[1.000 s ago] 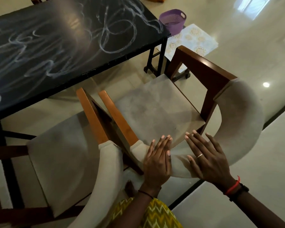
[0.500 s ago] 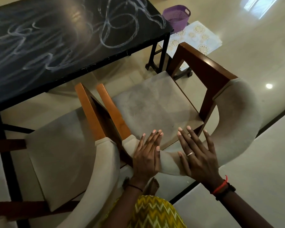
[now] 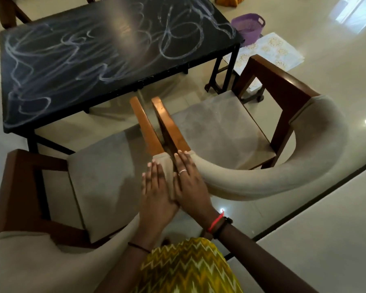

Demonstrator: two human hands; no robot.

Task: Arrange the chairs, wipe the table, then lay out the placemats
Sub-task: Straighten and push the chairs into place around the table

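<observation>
Smeared black tabletop (image 3: 93, 60) ahead; left hand (image 3: 156, 195), right hand (image 3: 188, 185) flat, fingers (image 3: 154, 176) straight, on adjoining padded armchair backs (image 3: 251, 182). Likely heavy, rigid; grip wooden arms (image 3: 148, 127).

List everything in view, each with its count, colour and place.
table: one, black with white smears, straight ahead
left chair: one, brown wood with beige padding, near left
right chair: one, same colours, close beside it on the right
basket: one, purple, past the table's far right corner
placemats: pale with a gold pattern, count unclear, on the floor by the basket
floor: cream, glossy
left hand: flat on the left chair's padded back
right hand: flat on the right chair's padded back, ring on one finger
</observation>
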